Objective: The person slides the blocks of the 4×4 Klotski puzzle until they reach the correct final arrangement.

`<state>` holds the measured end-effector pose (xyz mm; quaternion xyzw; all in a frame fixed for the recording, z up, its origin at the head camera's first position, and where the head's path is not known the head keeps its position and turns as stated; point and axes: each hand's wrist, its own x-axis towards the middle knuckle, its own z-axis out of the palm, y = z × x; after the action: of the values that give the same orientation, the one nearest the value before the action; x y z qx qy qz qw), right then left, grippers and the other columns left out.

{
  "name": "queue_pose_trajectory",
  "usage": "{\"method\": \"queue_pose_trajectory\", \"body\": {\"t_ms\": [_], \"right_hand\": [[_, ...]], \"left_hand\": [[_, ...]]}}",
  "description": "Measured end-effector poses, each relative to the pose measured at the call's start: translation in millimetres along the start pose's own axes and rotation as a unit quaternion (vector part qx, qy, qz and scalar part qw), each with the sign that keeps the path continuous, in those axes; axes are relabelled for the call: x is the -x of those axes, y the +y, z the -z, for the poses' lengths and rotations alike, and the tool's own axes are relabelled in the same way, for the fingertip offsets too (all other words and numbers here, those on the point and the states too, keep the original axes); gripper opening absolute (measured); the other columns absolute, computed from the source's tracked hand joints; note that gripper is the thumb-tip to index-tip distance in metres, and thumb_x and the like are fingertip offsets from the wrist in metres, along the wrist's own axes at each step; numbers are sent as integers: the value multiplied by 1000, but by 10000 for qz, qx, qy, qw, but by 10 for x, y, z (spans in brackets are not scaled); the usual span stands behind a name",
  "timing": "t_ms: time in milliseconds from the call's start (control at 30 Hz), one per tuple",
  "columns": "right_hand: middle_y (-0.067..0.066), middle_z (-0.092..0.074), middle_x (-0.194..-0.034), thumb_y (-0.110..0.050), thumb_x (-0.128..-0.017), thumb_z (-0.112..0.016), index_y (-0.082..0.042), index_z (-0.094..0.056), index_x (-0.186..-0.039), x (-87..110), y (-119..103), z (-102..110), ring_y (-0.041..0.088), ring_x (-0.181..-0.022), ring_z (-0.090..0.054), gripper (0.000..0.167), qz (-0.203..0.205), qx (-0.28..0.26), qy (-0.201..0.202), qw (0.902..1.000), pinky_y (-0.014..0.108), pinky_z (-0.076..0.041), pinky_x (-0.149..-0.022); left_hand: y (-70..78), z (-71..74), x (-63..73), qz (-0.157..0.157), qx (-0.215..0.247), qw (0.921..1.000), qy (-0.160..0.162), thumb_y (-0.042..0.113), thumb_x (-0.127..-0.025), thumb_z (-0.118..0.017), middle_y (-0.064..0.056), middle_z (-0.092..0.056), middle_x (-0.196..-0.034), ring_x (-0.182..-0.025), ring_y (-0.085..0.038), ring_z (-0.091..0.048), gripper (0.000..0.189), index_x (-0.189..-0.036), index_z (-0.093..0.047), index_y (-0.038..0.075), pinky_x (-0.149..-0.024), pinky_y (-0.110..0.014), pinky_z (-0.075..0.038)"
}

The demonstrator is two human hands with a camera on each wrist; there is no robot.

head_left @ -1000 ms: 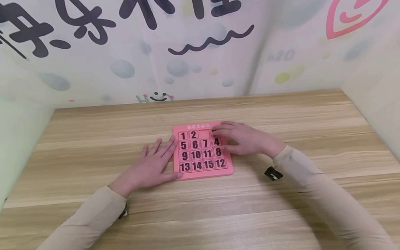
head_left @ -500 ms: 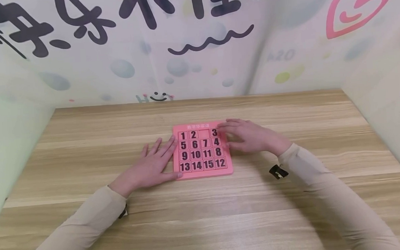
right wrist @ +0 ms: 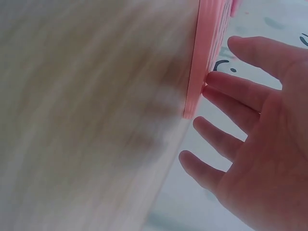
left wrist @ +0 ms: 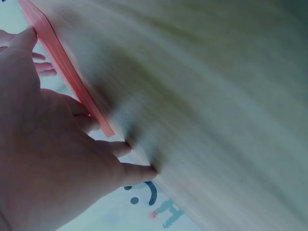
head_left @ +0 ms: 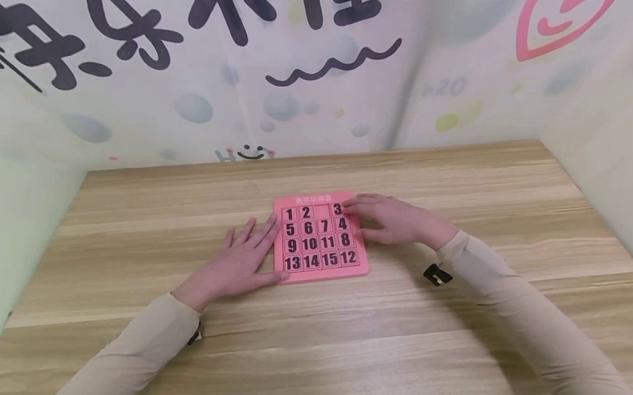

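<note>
A pink sliding number puzzle lies flat on the table, its numbered tiles in a square frame. In the top row, a gap separates the 2 tile from the 3 tile. My left hand rests at the puzzle's left side with fingers spread, some on the frame's edge and others on the table. My right hand reaches in from the right, fingertips at the 3 tile's right side. Its fingers look extended and apart in the right wrist view, near the puzzle's side.
The wood-grain table runs back to a white wall with black lettering and coloured bubbles. More pale walls stand left and right. A small black item shows at the right sleeve.
My right hand drew back to the right, uncovering the 3 tile, then came in left again. The 3 tile now sits slightly further left. My left hand has stayed put.
</note>
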<state>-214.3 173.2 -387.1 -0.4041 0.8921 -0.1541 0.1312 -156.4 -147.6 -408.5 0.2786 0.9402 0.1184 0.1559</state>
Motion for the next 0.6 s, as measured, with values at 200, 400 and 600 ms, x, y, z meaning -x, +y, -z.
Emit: {"method": "queue_pose_trajectory", "body": {"t_ms": [200, 400, 600], "right_hand": [[16, -41, -147, -24, -96, -59, 1, -46, -141, -62, -40, -31, 36, -137, -32, 53, 37, -14, 0, 10000, 53, -23, -112], [15, -40, -149, -22, -97, -57, 1, -45, -141, -119, -104, -51, 37, -139, -28, 52, 89, 17, 14, 10000, 53, -19, -113], [14, -38, -150, -26, -98, -56, -1, -44, -143, -178, -154, -62, 35, -142, -23, 53, -30, 31, -19, 10000, 55, -18, -113]], "left_hand": [[-10, -7, -1, -8, 12, 10000, 0, 67, -90, -47, -8, 1, -161, -143, -41, 3, 96, -155, -9, 8, -109, -65, 1], [-11, -6, -6, 4, 21, 10000, -8, 68, -90, -47, -7, 1, -161, -144, -41, 3, 96, -156, -9, 9, -110, -65, 1], [-9, 0, -1, 15, 24, 10000, -27, 67, -90, -47, -7, 1, -161, -144, -41, 3, 96, -156, -9, 9, -110, -64, 2]]}}
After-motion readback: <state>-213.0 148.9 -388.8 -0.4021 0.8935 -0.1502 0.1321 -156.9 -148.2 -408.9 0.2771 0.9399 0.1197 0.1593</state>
